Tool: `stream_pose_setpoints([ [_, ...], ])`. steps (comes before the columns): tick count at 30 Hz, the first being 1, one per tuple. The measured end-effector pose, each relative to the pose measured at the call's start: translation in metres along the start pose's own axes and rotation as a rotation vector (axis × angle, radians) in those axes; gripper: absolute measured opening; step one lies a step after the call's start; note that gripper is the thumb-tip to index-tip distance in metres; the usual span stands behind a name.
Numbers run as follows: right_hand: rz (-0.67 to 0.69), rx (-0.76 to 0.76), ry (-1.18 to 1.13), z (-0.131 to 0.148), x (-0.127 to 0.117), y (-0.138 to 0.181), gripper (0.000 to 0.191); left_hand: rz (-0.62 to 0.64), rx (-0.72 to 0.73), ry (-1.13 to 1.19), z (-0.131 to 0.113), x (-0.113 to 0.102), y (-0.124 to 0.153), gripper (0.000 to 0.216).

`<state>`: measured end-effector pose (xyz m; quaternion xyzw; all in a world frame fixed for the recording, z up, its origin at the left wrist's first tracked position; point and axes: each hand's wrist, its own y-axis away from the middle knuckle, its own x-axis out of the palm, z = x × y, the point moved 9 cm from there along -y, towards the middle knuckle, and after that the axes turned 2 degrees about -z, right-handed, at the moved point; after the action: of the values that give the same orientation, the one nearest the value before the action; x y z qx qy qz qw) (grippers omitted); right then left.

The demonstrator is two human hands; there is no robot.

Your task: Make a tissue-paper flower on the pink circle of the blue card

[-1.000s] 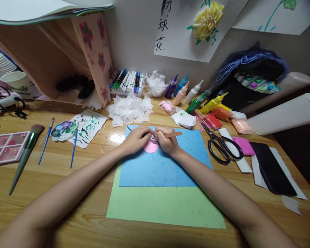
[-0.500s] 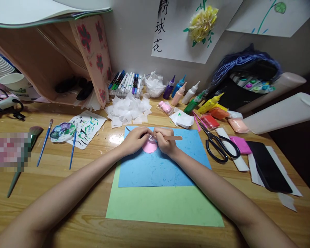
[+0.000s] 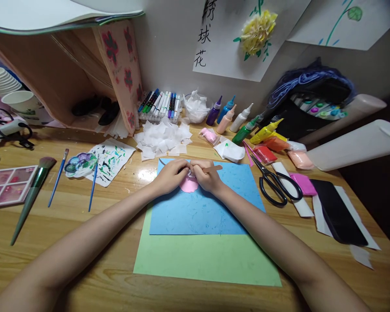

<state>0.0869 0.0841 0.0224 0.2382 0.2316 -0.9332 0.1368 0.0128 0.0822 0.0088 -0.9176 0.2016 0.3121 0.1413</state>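
On the blue sheet [image 3: 201, 212], a flat pink piece [image 3: 189, 185] with a ragged edge lies below my two hands. Some whitish material shows at its top, mostly covered by fingers. My left hand [image 3: 173, 175] is closed at the piece's upper left, its thumb and fingertips pressed in; what they grip is hidden. Against it, my right hand [image 3: 205, 175] is closed around a flat wooden craft stick [image 3: 214, 168], whose rounded end sticks out to the right. The stick's other end is hidden within the hands, which meet over the pink piece.
A green sheet [image 3: 204, 260] lies under the blue one. Torn white paper squares [image 3: 164, 138], markers [image 3: 160, 104] and paint bottles [image 3: 226, 119] stand behind. Black scissors [image 3: 276, 182] and a phone [image 3: 339, 212] lie right; brushes [image 3: 35, 195] and a palette [image 3: 80, 164] left.
My right hand has turned slightly and shifted left, so the craft stick tilts up more and less of it sticks out. My left hand stays at the pink piece.
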Motion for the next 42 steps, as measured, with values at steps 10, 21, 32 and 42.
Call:
stream_pose_setpoints([
  [10, -0.11, -0.009, -0.025, -0.003, -0.01, 0.003, 0.025, -0.111, -0.079, 0.099, 0.006, -0.01, 0.003, 0.023],
  [21, -0.004, -0.049, 0.032, 0.001, -0.002, 0.004, 0.023, -0.096, -0.083, 0.076, 0.004, -0.009, 0.003, 0.02],
  [32, -0.078, 0.02, -0.04, -0.003, -0.008, 0.004, 0.024, -0.079, -0.071, 0.056, 0.004, -0.007, 0.002, 0.02],
  [42, 0.009, 0.017, -0.053, -0.003, 0.001, 0.002, 0.023, -0.068, -0.065, 0.042, 0.003, -0.006, 0.002, 0.018],
])
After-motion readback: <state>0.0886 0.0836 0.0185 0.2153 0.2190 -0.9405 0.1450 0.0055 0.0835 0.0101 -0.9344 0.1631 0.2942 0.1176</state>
